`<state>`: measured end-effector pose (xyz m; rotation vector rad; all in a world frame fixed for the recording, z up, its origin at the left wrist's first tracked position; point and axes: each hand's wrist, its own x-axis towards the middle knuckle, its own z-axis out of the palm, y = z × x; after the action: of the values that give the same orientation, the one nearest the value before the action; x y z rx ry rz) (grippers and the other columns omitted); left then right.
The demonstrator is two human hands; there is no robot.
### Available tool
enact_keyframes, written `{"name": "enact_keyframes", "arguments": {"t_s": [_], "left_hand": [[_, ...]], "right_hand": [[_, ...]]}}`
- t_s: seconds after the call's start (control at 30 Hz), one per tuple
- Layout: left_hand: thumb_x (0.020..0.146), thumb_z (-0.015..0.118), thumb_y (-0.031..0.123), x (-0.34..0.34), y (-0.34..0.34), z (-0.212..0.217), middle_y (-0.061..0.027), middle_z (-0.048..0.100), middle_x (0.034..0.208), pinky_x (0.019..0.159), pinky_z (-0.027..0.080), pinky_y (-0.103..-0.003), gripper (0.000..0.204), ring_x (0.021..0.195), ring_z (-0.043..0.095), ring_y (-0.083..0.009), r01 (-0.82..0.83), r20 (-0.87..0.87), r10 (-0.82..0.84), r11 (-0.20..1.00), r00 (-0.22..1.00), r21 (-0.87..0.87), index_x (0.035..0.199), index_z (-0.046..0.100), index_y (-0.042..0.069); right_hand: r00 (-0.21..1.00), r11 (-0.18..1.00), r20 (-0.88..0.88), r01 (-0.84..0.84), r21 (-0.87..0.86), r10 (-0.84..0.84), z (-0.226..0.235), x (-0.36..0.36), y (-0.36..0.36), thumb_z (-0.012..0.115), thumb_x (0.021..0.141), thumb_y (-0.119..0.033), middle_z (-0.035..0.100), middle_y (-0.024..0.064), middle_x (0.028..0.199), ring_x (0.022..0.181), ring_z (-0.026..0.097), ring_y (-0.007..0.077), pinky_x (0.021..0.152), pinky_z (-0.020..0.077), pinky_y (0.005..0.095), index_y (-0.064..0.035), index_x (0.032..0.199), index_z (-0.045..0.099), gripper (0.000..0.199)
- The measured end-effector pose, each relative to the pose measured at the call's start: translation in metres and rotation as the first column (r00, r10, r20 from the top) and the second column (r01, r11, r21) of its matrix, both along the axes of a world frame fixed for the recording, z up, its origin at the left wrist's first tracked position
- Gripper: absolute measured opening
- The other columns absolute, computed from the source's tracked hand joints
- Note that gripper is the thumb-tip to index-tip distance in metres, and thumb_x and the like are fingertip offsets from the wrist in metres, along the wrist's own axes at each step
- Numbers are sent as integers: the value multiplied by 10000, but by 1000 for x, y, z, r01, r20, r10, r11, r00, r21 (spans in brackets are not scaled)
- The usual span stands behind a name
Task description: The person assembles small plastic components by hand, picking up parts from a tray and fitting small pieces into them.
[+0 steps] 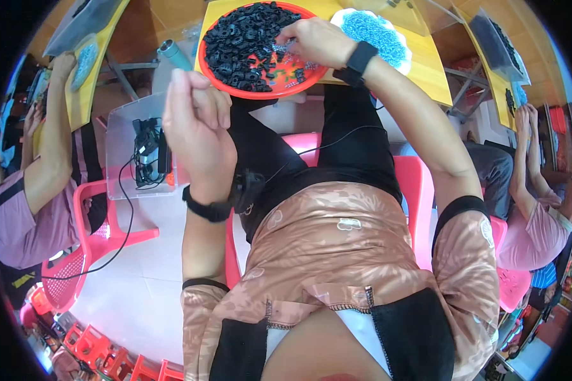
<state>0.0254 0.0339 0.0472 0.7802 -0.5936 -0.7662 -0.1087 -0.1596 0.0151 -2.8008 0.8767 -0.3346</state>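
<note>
A round red tray [251, 94] stands at the yellow table's front edge, heaped with small black plastic parts [241, 41]. Scattered small see-through and coloured pieces [283, 75] lie on its bare right part. My right hand [318, 46] reaches into the tray from the right, fingers bent together among the pieces; what they pinch is hidden. Raised before the tray's left front side, my left hand [198, 124] has its fingers curled in against the thumb, and anything between them is too small to name. Beyond my right wrist sits a white scalloped dish [406, 65] full of tiny bluish pieces [372, 37].
The yellow table [431, 79] carries the tray and dish. A teal bottle [173, 53] stands left of the tray. Below it, a see-through bin [117, 130] holds black cables and devices [149, 149]; a cable runs past a pink chair [86, 209]. People work at both sides.
</note>
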Motion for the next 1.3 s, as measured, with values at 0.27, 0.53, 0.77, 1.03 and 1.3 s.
{"name": "enact_keyframes", "arguments": {"t_s": [0.27, 0.53, 0.77, 1.03, 1.3], "left_hand": [[981, 445, 216, 3, -18, -59, 31, 350, 507, 438, 299, -219, 276, 438, 334, -66, 32, 71, -47, 981, 996, 192, 802, 536, 27], [947, 504, 218, 2, -20, -66, 27, 460, 578, 497, 308, -216, 178, 513, 448, -79, 69, 100, -112, 931, 989, 360, 875, 561, 65], [937, 519, 205, 4, -23, -71, 22, 504, 605, 504, 308, -203, 153, 527, 472, -79, 78, 98, -121, 928, 988, 364, 890, 569, 68], [934, 542, 190, 7, -24, -76, -34, 629, 788, 552, 399, -188, 151, 631, 583, -95, 104, 101, -149, 930, 984, 354, 988, 564, 50], [928, 560, 134, -4, -24, -68, -99, 665, 980, 714, 524, -231, 234, 811, 663, -142, 173, 55, -192, 955, 980, 242, 1129, 554, 14]], "right_hand": [[994, 992, -94, 52, -119, -63, 5, 17, 7, 631, 774, -107, 681, 119, 855, 852, 657, 276, 749, 515, 383, -120, 961, 697, 199], [995, 998, -90, 50, -36, -53, 8, 21, 13, 642, 787, -208, 676, 121, 798, 810, 657, 283, 716, 511, 415, -106, 860, 695, 136], [986, 995, -167, -1, -101, -15, 10, 57, 19, 660, 754, -187, 681, 179, 859, 825, 676, 322, 714, 539, 411, -61, 899, 694, 195], [1000, 997, -12, -19, -76, 18, 4, 39, 19, 673, 703, -168, 664, 190, 837, 795, 658, 352, 697, 527, 434, -38, 831, 676, 182], [914, 963, 306, -257, -75, 268, 23, 10, 67, 674, 746, -134, 612, 125, 795, 745, 622, 290, 650, 496, 374, -10, 891, 620, 198]]}}
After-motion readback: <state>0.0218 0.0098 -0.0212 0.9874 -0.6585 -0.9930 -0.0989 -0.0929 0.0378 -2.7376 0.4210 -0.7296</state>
